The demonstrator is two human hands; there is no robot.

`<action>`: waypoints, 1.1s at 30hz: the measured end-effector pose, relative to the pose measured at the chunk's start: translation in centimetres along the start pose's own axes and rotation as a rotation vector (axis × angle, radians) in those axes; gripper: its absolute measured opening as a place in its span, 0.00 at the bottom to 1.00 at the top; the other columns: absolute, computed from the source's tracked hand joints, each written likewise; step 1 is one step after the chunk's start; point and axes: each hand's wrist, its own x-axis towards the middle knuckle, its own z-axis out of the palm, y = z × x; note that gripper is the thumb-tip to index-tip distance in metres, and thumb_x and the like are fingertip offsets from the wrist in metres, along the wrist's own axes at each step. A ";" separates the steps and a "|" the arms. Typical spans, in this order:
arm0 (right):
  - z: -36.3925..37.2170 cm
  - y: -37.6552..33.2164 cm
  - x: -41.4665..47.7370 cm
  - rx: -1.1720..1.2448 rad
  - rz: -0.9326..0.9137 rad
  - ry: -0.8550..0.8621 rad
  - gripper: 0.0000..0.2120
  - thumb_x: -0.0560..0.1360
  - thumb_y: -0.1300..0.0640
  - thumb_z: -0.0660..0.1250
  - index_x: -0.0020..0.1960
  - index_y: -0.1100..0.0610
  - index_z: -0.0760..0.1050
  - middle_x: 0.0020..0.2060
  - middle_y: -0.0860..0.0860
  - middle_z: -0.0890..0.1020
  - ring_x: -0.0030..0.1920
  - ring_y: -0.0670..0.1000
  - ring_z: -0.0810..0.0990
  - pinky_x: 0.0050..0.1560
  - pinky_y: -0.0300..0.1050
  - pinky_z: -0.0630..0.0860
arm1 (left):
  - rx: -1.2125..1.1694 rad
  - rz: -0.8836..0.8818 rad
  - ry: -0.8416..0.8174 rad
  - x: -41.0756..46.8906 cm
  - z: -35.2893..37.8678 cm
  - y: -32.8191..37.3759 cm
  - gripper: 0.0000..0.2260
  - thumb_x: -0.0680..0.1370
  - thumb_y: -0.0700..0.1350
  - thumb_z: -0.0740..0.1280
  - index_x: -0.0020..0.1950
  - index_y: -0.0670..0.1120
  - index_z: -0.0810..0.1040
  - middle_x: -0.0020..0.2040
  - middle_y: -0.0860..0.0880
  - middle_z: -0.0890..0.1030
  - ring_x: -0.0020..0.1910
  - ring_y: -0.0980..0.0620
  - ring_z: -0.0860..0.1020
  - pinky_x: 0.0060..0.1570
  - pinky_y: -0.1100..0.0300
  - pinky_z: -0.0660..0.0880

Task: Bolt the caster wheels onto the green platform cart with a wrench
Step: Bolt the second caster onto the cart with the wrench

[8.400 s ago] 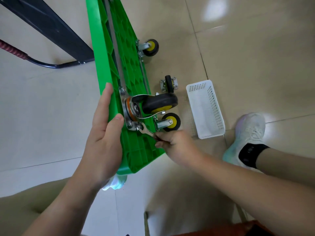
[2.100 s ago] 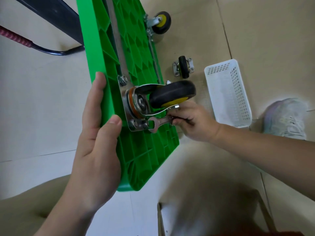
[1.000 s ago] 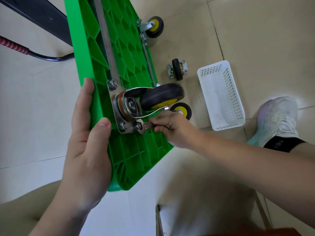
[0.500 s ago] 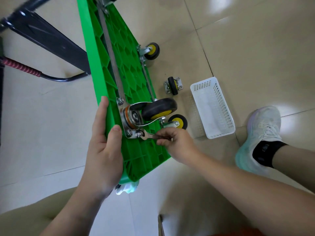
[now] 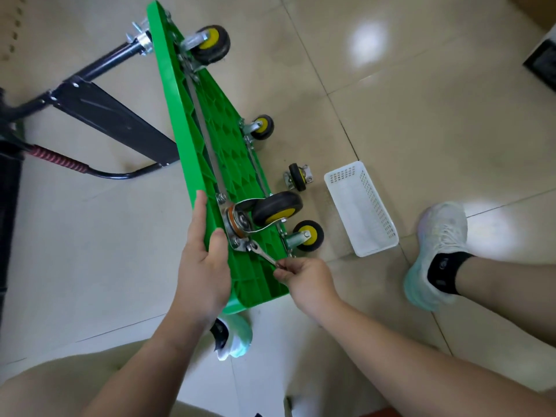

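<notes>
**While the green platform cart [image 5: 240, 182] stands on edge, the wrench [image 5: 263, 254] sits on a plate bolt**

Since the cart is tipped up on one long edge on the floor [image 5: 421, 115], its ribbed underside faces right. Its upper long edge runs away from the camera.

- The near upper caster wheel [image 5: 276, 207] has a black tyre and a yellow hub. It sticks out sideways from its steel mounting plate [image 5: 237, 236], close under the cart's upper edge.
- The wrench head is on the bolt at the plate's near corner, and the handle slants down toward the person.
- Right hand [image 5: 307, 276]: the fingers are curled and pinch the free end of the wrench handle.
- Left hand [image 5: 204, 266]: it clasps the cart's upper edge just beside the plate. The fingers lie along the edge and the thumb presses on the green underside.

Three more casters are bolted on:
- The near lower caster [image 5: 308, 236] is just below the worked wheel.
- The far lower caster [image 5: 262, 127] is further along the same edge.
- The far upper caster [image 5: 210, 45] is at the far end.

A loose caster [image 5: 298, 177] lies on the floor between the cart and a white basket [image 5: 361, 209], apart from both. The basket is perforated plastic and lies right of the cart. I can't make out anything in it.

The black handle frame [image 5: 111, 115] lies on the floor on the cart's left side and joins the cart at its far end. A red ribbed grip [image 5: 57, 158] is on the tube beside it.

One white shoe [image 5: 436, 251] is right of the basket's near end. The second shoe [image 5: 234, 335] is at the cart's near end, partly under it.
</notes>
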 end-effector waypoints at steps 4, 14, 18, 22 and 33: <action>-0.2 -0.3 -0.7 0.071 0.052 0.001 0.07 0.75 0.59 0.74 0.53 0.57 0.85 0.40 0.46 0.81 0.38 0.36 0.75 0.33 0.21 0.67 | 0.000 0.000 -0.008 -0.2 0.1 0.3 0.27 0.87 0.39 0.55 0.83 0.59 0.57 0.67 0.74 0.68 0.35 0.79 0.72 0.38 0.80 0.70; 0.5 -1.3 -1.9 0.124 0.182 0.048 0.06 0.74 0.57 0.75 0.51 0.54 0.86 0.42 0.48 0.86 0.43 0.45 0.82 0.42 0.35 0.72 | 0.025 0.028 -0.018 0.4 -0.3 -0.2 0.27 0.87 0.42 0.55 0.83 0.64 0.56 0.79 0.64 0.64 0.61 0.82 0.68 0.61 0.72 0.67; 1.1 -1.4 -2.2 0.151 0.221 0.082 0.07 0.73 0.57 0.76 0.51 0.55 0.86 0.43 0.49 0.86 0.47 0.51 0.84 0.50 0.43 0.77 | 0.036 0.021 -0.024 0.4 -0.3 -0.2 0.27 0.87 0.43 0.55 0.83 0.65 0.56 0.74 0.70 0.66 0.70 0.73 0.67 0.74 0.62 0.64; 1.3 -1.4 -2.5 0.160 0.237 0.105 0.06 0.73 0.56 0.77 0.50 0.54 0.86 0.44 0.50 0.86 0.47 0.52 0.84 0.53 0.46 0.79 | 0.046 0.017 -0.027 0.3 -0.3 0.0 0.27 0.87 0.43 0.55 0.83 0.64 0.55 0.76 0.67 0.65 0.73 0.66 0.66 0.76 0.60 0.63; -0.6 -2.5 -3.4 -0.291 -0.068 0.043 0.06 0.75 0.54 0.73 0.50 0.54 0.85 0.42 0.50 0.85 0.44 0.51 0.82 0.44 0.43 0.75 | 0.041 -0.026 -0.070 0.2 -0.2 0.3 0.28 0.87 0.44 0.54 0.80 0.71 0.53 0.66 0.74 0.74 0.40 0.64 0.80 0.41 0.64 0.79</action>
